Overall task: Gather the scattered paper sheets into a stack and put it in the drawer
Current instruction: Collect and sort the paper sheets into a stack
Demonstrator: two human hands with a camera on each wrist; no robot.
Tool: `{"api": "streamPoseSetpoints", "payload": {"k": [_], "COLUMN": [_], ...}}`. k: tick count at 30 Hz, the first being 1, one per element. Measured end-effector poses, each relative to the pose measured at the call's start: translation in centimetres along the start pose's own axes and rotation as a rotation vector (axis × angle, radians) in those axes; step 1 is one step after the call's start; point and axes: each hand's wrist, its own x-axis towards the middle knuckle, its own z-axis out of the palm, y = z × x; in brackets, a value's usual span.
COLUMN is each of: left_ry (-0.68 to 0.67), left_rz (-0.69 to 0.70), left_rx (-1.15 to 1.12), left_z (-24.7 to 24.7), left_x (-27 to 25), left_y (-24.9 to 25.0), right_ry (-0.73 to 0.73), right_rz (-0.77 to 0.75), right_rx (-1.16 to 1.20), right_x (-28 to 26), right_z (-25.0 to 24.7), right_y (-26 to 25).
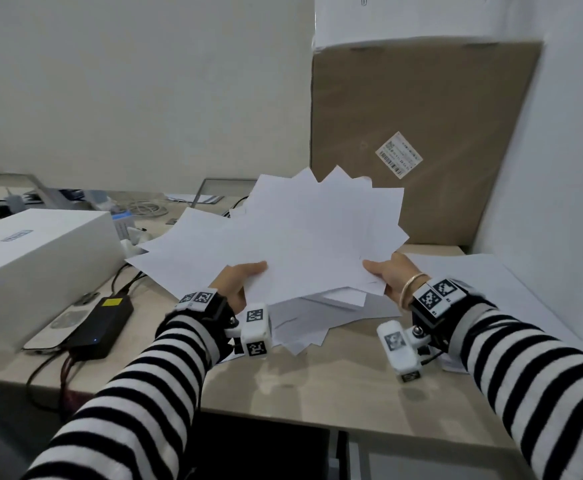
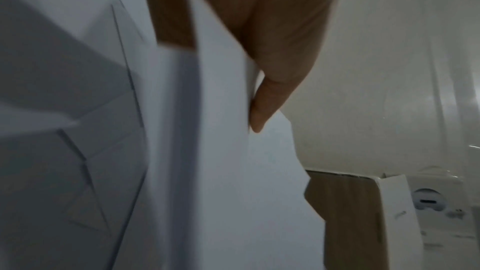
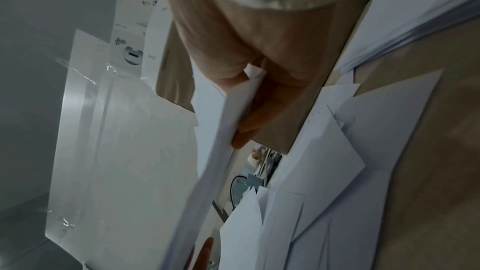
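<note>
A fanned bundle of white paper sheets is lifted above the desk, its corners sticking out unevenly. My left hand pinches the bundle's near left edge, thumb on top. My right hand pinches the near right edge, thumb on top too. In the left wrist view the left hand clamps the paper edge. The right wrist view has the right hand gripping the sheets. More loose sheets lie on the desk under the bundle, and another sheet lies to the right. A dark drawer opening shows below the desk edge.
A white box stands at the left with a black power adapter, a remote and cables beside it. A large cardboard panel leans at the back right. The beige desk runs to its front edge near me.
</note>
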Motion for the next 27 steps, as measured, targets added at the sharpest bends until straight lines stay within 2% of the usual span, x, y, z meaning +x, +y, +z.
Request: {"api": "streamPoseSetpoints", "payload": {"k": [6,12,15,19,22,25,27], "left_ry": [0.096,0.236,0.312,0.531,0.644,0.653,0.597], "left_rz": [-0.102,0.014,0.01,0.064,0.054,0.026,0.075], "left_rx": [0.038,0.026,-0.009,0.251,0.337,0.275,0.199], "left_z": [-0.4,-0.7,-0.8,-1.1,-2.6,-3.7,-3.1], "left_x": [1.2,2.4,2.3,2.2,2.3,3.0,3.0], "left_y": [-0.7,-0.8,-0.8,-0.7,-0.8,-1.1,-1.3], "right_ry": [0.076,0.17,0.242,0.312,0.378,0.38,0.353], "right_rz": [-0.033,-0.059,-0.052,-0.065,-0.06,-0.089,-0.102], "right_rx": [0.076,0.211,0.219,0.199,0.263,0.322,0.313], "right_x": [0.1,0.1,0.3,0.5,0.1,-0.5,-0.6], "right_z": [0.1,-0.5,-0.7,-1.1,-1.6,-2.4,-2.5], "right_y": [0.8,1.0,1.4,1.5,0.7,-0.3,-0.2]}}
